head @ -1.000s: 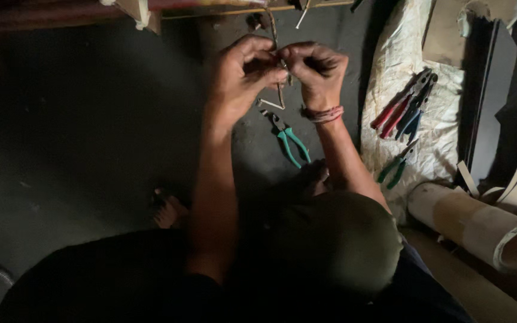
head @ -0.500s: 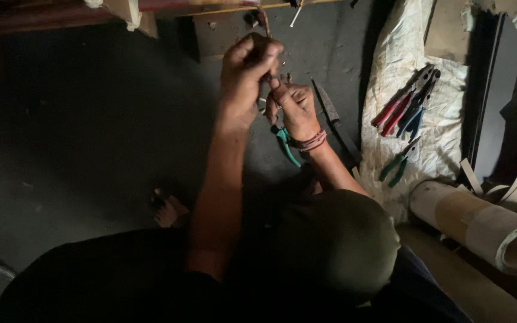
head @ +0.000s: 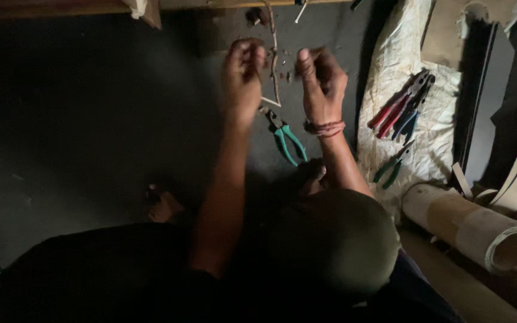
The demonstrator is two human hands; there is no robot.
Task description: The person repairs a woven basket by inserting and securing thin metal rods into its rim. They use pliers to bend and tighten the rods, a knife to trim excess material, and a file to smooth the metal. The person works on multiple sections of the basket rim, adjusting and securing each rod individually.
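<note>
Both hands are hovering above a dark floor [head: 91, 131], raised side by side with a thin brownish wire [head: 274, 66] lying on the floor between them. The left hand [head: 243, 78] is curling its grip together, fingertips pinched; whether it is clamped on anything is too blurred to tell. The right hand [head: 321, 81], with a reddish thread band at the wrist, is also closing its grip into a loose fist with the thumb up, and I cannot tell whether it is holding something small.

Taking the green-handled pliers [head: 285, 137] as the landmark: they are lying on the floor just below and between the two hands, jaws pointing up toward the wire. Small bits, too tiny to identify, are lying scattered above the pliers, near the wire. To the right of the pliers, well apart, a pale woven sack [head: 390, 54] is serving as a mat and is carrying red-handled pliers [head: 396, 107], blue-handled pliers [head: 415, 110] just beside them, and a smaller green-handled tool [head: 393, 167] lower down. Further right and below, a rolled sheet [head: 468, 227] is lying with its open end showing nothing inside. A wooden plank edge [head: 61, 7] is running along the top, above and left of the pliers.
</note>
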